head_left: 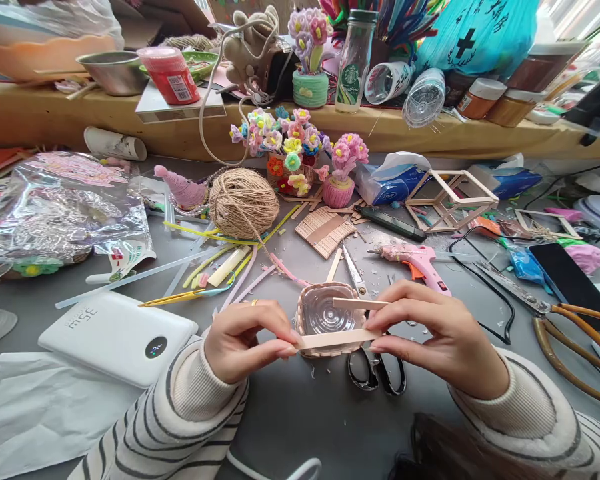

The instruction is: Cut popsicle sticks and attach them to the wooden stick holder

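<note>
A flat wooden craft stick [336,339] spans both hands, level in front of me. My left hand [253,337] pinches its left end between thumb and fingers. At the other end, my right hand [420,333] pinches the same stick, and a second craft stick [357,303] juts leftward from between its fingers. Just behind the sticks sits a clear plastic container [329,308] with a scalloped, light-brown edging; the held stick hides part of its near side. Black-handled scissors [377,377] lie partly under the right hand, blades pointing away.
A pink glue gun [420,260] lies beyond my right hand, with large orange-handled shears [555,310] at the right. Behind are a twine ball [244,202], a bundle of craft sticks [325,231] and a wooden stick frame [453,200]. A white power bank [117,333] lies left.
</note>
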Available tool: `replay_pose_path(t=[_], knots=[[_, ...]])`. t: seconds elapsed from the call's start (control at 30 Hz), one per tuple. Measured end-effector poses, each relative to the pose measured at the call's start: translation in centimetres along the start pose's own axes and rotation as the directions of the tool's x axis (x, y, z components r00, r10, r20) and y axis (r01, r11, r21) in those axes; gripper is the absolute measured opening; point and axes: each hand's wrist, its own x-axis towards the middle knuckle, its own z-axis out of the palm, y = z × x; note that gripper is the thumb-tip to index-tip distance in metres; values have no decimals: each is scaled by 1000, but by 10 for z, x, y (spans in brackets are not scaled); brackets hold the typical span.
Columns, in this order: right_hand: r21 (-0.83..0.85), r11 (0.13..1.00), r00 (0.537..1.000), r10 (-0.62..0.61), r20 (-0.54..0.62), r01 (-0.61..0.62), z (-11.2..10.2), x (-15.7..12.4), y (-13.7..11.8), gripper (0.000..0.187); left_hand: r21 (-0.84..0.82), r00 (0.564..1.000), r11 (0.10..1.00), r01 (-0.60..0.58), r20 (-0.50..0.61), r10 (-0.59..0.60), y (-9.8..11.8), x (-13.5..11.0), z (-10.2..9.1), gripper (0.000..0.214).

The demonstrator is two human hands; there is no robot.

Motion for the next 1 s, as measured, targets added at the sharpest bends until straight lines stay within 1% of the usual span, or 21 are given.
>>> replay_pose_path(t=[0.17,0.37,0.47,0.57,0.63,0.67,0.73,0.77,0.8,0.87,0.93,1.0], knots=[[25,1000,1000,3,-8,-3,0,1,1,10,10,1000,1000,10,-5,-10,0,-1,2,10],[21,1000,1000,-7,-16,8,0,1,1,9,24,998,998,51,-27,-50,0,-4,4,9],[17,1000,1000,-9,-15,10,0,1,1,9,79,999,997,11,-45,-8,-1,-4,3,9],[13,1000,1000,-8,-16,8,0,1,1,9,184,994,982,-36,-94,54,0,-5,2,16],[11,1000,1000,-5,-17,5,0,1,1,9,344,982,937,-60,-146,116,4,-6,2,18],[11,1000,1000,-2,-17,3,0,1,1,8,453,973,889,-75,-161,164,6,-6,3,18],[12,1000,1000,2,-17,-2,-1,1,0,8,670,957,734,-116,-121,262,12,-6,7,16],[12,1000,1000,4,-15,-4,-1,1,0,8,731,947,661,-168,-66,315,14,-6,9,18],[12,1000,1000,5,-12,-5,-1,1,0,9,765,939,608,-212,-13,344,16,-6,12,20],[9,1000,1000,7,-7,-7,0,1,0,9,785,926,543,-297,98,365,17,-7,16,27],[5,1000,1000,9,-6,-9,0,1,0,9,784,924,523,-335,164,345,16,-8,20,34],[4,1000,1000,12,-6,-12,0,0,0,8,781,928,529,-332,171,330,13,-9,22,35]])
